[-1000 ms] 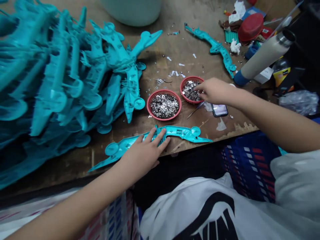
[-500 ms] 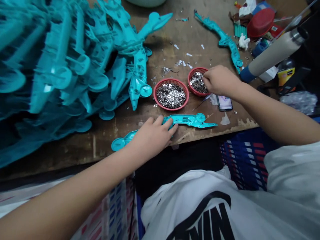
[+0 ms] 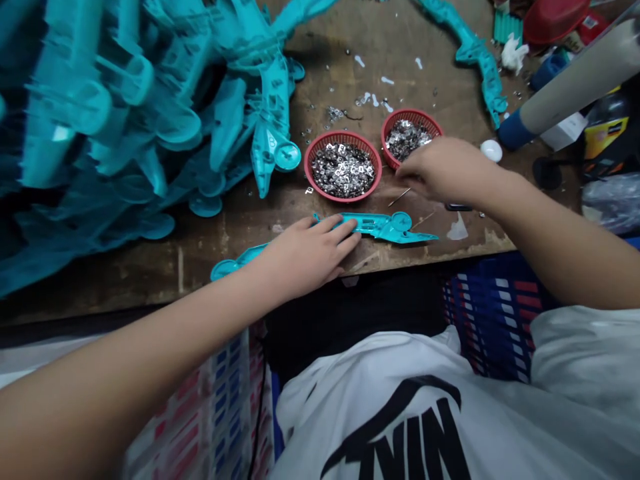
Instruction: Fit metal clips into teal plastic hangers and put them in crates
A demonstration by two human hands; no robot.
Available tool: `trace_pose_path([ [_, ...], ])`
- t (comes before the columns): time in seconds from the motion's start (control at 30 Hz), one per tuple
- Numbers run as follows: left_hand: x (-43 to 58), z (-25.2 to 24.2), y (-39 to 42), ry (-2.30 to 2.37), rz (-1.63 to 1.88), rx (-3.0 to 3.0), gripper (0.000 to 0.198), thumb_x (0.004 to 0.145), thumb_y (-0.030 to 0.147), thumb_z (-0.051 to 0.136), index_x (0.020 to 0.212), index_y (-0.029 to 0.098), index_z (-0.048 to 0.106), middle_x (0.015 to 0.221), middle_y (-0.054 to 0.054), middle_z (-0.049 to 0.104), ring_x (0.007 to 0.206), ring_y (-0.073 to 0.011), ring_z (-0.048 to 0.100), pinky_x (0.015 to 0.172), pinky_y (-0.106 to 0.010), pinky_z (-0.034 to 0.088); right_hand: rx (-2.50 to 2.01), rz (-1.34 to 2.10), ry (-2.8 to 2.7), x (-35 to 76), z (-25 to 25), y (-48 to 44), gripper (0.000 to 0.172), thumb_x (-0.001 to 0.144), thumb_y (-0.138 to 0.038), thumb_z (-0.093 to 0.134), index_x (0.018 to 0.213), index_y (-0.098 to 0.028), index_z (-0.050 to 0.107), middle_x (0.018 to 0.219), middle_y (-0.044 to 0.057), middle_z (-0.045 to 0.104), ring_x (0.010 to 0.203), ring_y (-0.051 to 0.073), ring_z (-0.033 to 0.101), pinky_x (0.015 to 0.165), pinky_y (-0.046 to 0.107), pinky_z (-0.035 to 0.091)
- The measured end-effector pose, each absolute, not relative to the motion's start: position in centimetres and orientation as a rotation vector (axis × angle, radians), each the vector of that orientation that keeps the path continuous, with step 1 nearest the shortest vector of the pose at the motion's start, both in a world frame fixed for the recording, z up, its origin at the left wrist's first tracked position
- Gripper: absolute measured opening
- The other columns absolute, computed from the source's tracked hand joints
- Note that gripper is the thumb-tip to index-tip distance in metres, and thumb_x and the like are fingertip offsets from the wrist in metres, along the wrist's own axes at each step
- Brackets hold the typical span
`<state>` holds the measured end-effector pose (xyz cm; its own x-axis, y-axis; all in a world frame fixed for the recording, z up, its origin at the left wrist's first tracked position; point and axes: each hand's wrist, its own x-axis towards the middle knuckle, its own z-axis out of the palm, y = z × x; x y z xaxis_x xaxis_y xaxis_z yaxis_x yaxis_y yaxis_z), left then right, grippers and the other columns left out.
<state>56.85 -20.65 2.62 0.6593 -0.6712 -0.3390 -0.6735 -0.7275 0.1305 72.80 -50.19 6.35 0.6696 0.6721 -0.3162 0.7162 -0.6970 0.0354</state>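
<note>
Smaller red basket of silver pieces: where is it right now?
In the head view, the smaller red basket sits on the wooden workbench, right of the larger red basket, with the person's right hand at its near edge.

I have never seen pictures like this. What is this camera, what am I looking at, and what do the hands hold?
This picture comes from a camera worn on a person's head. It looks down at their own two hands, so there is no machine here. The left hand lies flat on a teal plastic part. The right hand is at the edge of the smaller red basket, which holds small silver pieces. I cannot tell if the right hand holds any of them. On the wooden bench there are also a larger red basket of similar pieces and a big pile of teal parts.
</note>
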Motion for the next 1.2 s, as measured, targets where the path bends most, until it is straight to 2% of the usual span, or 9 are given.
trace_pose_path([
  [0.07, 57.0, 3.1, -20.7, 1.137, 0.61, -2.842, 0.069, 0.119, 0.025, 0.076, 0.187, 0.016, 0.068, 0.196, -0.026, 0.064, 0.182, -0.0471, 0.063, 0.141, -0.061, 0.061, 2.663, -0.461, 1.159, 71.8, 5.1, -50.1, 0.033, 0.118, -0.023, 0.063, 0.13, -0.025, 0.094, 0.124, 0.017, 0.092, 0.115, 0.04, 0.083, 0.094, 0.048, 0.058],
  [0.17, 57.1, 3.4, -20.6, 1.103, 0.613, -2.877, 0.075, 0.119, 0.026, 0.076, 0.192, 0.018, 0.062, 0.194, -0.024, 0.066, 0.178, -0.0446, 0.066, 0.139, -0.056, 0.063, 2.651, -0.443, 1.126, 71.5, 2.6, -50.0, 0.031, 0.117, -0.019, 0.065, 0.131, -0.019, 0.092, 0.122, 0.022, 0.089, 0.106, 0.039, 0.085, 0.088, 0.047, 0.056],
  [0.27, 57.2, 3.2, -20.5, 1.076, 0.607, -2.879, 0.078, 0.12, 0.029, 0.075, 0.195, 0.018, 0.058, 0.194, -0.023, 0.066, 0.178, -0.043, 0.065, 0.139, -0.054, 0.063, 2.606, -0.442, 1.153, 71.9, 1.4, -49.7, 0.033, 0.118, -0.018, 0.063, 0.136, -0.019, 0.091, 0.121, 0.021, 0.089, 0.113, 0.039, 0.084, 0.089, 0.045, 0.054],
  [0.37, 57.1, 2.9, -20.4, 1.114, 0.591, -2.83, 0.074, 0.121, 0.032, 0.074, 0.193, 0.018, 0.061, 0.195, -0.023, 0.065, 0.177, -0.0434, 0.065, 0.139, -0.053, 0.064, 2.61, -0.531, 1.224, 72.2, 2.6, -49.2, 0.03, 0.116, -0.023, 0.067, 0.134, -0.022, 0.091, 0.121, 0.017, 0.089, 0.121, 0.04, 0.083, 0.097, 0.046, 0.055],
  [0.47, 57.0, 2.6, -20.1, 1.132, 0.563, -2.835, 0.077, 0.121, 0.03, 0.075, 0.195, 0.018, 0.059, 0.203, -0.024, 0.053, 0.178, -0.0452, 0.064, 0.138, -0.055, 0.065, 2.704, -0.634, 1.383, 71.8, 5.4, -48.7, 0.031, 0.116, -0.027, 0.067, 0.133, -0.023, 0.092, 0.13, 0.015, 0.088, 0.125, 0.04, 0.081, 0.106, 0.049, 0.058],
  [0.57, 57.1, 2.4, -19.8, 1.142, 0.605, -2.88, 0.079, 0.119, 0.028, 0.077, 0.196, 0.019, 0.059, 0.211, -0.023, 0.041, 0.181, -0.0475, 0.06, 0.139, -0.059, 0.065, 2.895, -0.638, 1.532, 70.7, 7.9, -48.2, 0.039, 0.119, -0.027, 0.057, 0.135, -0.024, 0.093, 0.139, 0.016, 0.089, 0.125, 0.036, 0.081, 0.111, 0.05, 0.061],
  [0.8, 57.5, 2.3, -19.5, 1.156, 0.654, -2.884, 0.08, 0.119, 0.029, 0.074, 0.196, 0.017, 0.056, 0.209, -0.022, 0.045, 0.188, -0.0466, 0.052, 0.143, -0.062, 0.063, 3.115, -0.789, 1.348, 68.9, 8.5, -46.7, 0.04, 0.121, -0.034, 0.059, 0.143, -0.032, 0.093, 0.122, 0.006, 0.094, 0.118, 0.035, 0.084, 0.109, 0.049, 0.064],
  [1.03, 57.6, 2.4, -19.6, 1.167, 0.663, -2.817, 0.078, 0.122, 0.031, 0.071, 0.197, 0.014, 0.054, 0.21, -0.024, 0.042, 0.187, -0.0483, 0.052, 0.14, -0.062, 0.065, 3.12, -0.703, 1.414, 68.5, 7.9, -46.6, 0.04, 0.121, -0.027, 0.059, 0.142, -0.026, 0.093, 0.124, 0.009, 0.093, 0.119, 0.033, 0.085, 0.109, 0.045, 0.062],
  [1.2, 57.3, 2.2, -19.6, 1.227, 0.533, -2.771, 0.075, 0.124, 0.032, 0.068, 0.196, 0.013, 0.056, 0.203, -0.021, 0.055, 0.179, -0.0459, 0.06, 0.134, -0.058, 0.069, 3.063, -0.549, 1.784, 69.1, 6.5, -47.4, 0.037, 0.123, -0.024, 0.056, 0.137, -0.016, 0.089, 0.124, 0.01, 0.092, 0.12, 0.028, 0.085, 0.109, 0.04, 0.062],
])
